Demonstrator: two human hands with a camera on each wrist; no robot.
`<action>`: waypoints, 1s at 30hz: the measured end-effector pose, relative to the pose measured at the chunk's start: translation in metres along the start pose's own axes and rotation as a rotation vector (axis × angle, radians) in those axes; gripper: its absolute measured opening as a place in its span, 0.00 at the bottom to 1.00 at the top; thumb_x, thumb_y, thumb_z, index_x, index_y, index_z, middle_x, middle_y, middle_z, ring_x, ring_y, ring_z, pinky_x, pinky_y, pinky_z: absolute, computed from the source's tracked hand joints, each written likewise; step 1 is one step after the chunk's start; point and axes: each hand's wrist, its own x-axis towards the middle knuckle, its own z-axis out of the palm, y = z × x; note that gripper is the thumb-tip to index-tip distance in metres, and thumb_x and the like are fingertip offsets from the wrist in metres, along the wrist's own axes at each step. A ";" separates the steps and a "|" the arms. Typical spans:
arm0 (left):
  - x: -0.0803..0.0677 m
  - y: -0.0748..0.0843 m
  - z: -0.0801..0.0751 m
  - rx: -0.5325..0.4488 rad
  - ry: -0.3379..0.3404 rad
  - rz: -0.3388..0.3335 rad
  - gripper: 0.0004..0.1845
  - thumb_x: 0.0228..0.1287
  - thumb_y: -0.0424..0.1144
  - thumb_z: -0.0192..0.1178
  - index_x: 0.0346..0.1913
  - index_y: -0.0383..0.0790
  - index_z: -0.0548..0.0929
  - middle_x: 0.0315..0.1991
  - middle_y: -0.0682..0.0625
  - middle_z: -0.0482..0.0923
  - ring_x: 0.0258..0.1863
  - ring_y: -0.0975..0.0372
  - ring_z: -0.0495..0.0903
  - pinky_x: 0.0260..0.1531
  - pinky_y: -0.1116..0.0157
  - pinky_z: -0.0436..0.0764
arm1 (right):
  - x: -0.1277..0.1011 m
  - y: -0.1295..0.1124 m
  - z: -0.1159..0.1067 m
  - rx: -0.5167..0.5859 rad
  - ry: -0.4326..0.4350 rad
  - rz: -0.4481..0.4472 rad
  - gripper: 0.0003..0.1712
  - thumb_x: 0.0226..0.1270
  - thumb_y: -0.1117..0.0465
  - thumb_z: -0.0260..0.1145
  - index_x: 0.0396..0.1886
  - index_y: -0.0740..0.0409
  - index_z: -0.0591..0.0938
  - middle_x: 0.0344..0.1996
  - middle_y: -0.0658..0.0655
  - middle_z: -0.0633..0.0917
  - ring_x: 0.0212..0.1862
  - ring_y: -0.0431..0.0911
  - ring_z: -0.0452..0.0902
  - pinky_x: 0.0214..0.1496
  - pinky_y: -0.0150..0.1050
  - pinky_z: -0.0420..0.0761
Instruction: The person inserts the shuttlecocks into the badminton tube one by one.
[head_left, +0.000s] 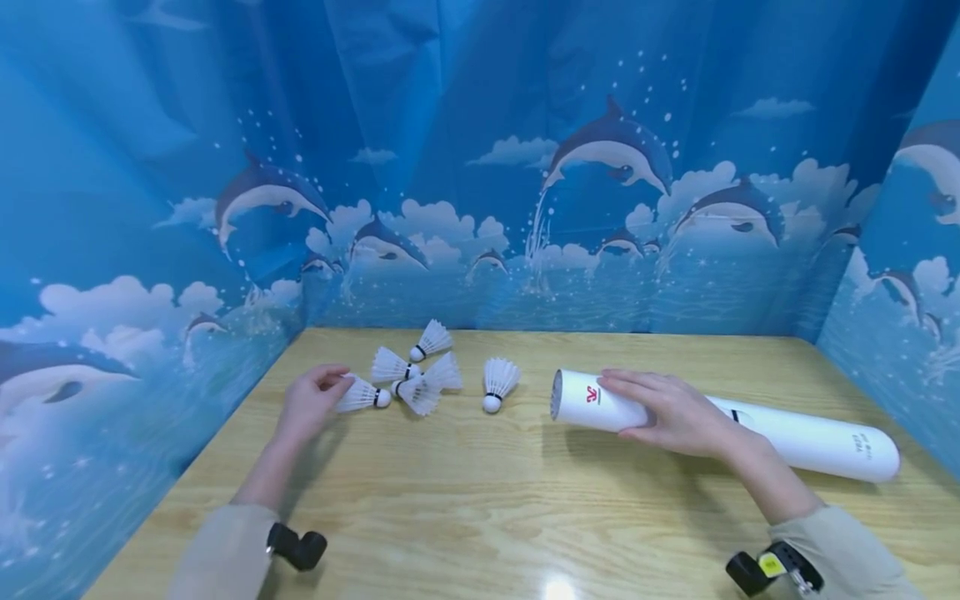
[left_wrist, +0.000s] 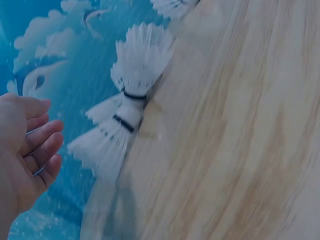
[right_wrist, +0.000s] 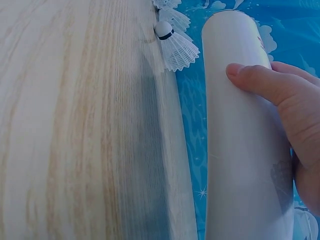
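Observation:
Several white feather shuttlecocks lie in a loose cluster at the back left of the wooden table; one more shuttlecock lies apart, toward the middle. My left hand is at the feather end of the nearest shuttlecock. In the left wrist view that left hand has loosely curled fingers, holds nothing and is a little apart from two shuttlecocks. My right hand grips a long white tube lying on its side, open end facing left. The thumb presses the tube.
Blue curtains printed with dolphins wall in the table at the back, left and right. Bare wood stretches along the front of the table. A black strap mount shows on my left wrist and another on my right.

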 end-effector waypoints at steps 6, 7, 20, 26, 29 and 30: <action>0.003 -0.013 -0.010 0.065 0.023 -0.042 0.18 0.64 0.37 0.57 0.51 0.26 0.76 0.40 0.35 0.79 0.42 0.47 0.76 0.44 0.56 0.72 | 0.000 0.001 0.000 0.003 0.005 -0.011 0.46 0.42 0.53 0.77 0.63 0.56 0.70 0.60 0.59 0.73 0.56 0.55 0.72 0.49 0.55 0.75; 0.004 -0.015 -0.011 0.069 0.019 -0.049 0.18 0.64 0.37 0.57 0.52 0.26 0.76 0.40 0.34 0.79 0.43 0.47 0.75 0.45 0.56 0.72 | 0.000 0.001 0.000 0.002 0.004 -0.010 0.45 0.42 0.52 0.77 0.63 0.56 0.70 0.60 0.58 0.73 0.56 0.55 0.72 0.49 0.54 0.75; 0.008 -0.030 -0.003 0.108 -0.092 -0.084 0.21 0.62 0.38 0.59 0.52 0.24 0.74 0.39 0.34 0.79 0.35 0.50 0.78 0.33 0.62 0.76 | 0.000 0.000 0.001 -0.002 -0.007 -0.013 0.45 0.42 0.52 0.77 0.63 0.57 0.71 0.59 0.59 0.73 0.55 0.55 0.72 0.49 0.55 0.75; 0.009 -0.036 0.005 0.139 -0.087 -0.054 0.20 0.62 0.36 0.58 0.50 0.22 0.74 0.41 0.32 0.79 0.40 0.46 0.78 0.38 0.57 0.76 | -0.001 0.000 -0.001 -0.010 -0.010 -0.008 0.45 0.42 0.52 0.77 0.63 0.57 0.71 0.60 0.59 0.73 0.55 0.55 0.73 0.49 0.54 0.75; 0.010 -0.036 0.007 0.153 -0.079 -0.031 0.19 0.61 0.34 0.57 0.49 0.21 0.75 0.41 0.31 0.78 0.41 0.44 0.77 0.41 0.54 0.75 | -0.001 0.000 -0.001 -0.008 -0.013 0.005 0.45 0.42 0.52 0.77 0.63 0.56 0.71 0.60 0.59 0.73 0.55 0.55 0.72 0.49 0.55 0.75; 0.010 -0.035 0.007 0.154 -0.078 -0.028 0.19 0.61 0.34 0.57 0.49 0.20 0.75 0.40 0.31 0.78 0.40 0.44 0.77 0.41 0.53 0.75 | -0.002 0.000 -0.001 -0.006 -0.015 0.011 0.44 0.43 0.52 0.77 0.63 0.56 0.71 0.60 0.59 0.73 0.55 0.55 0.72 0.49 0.55 0.74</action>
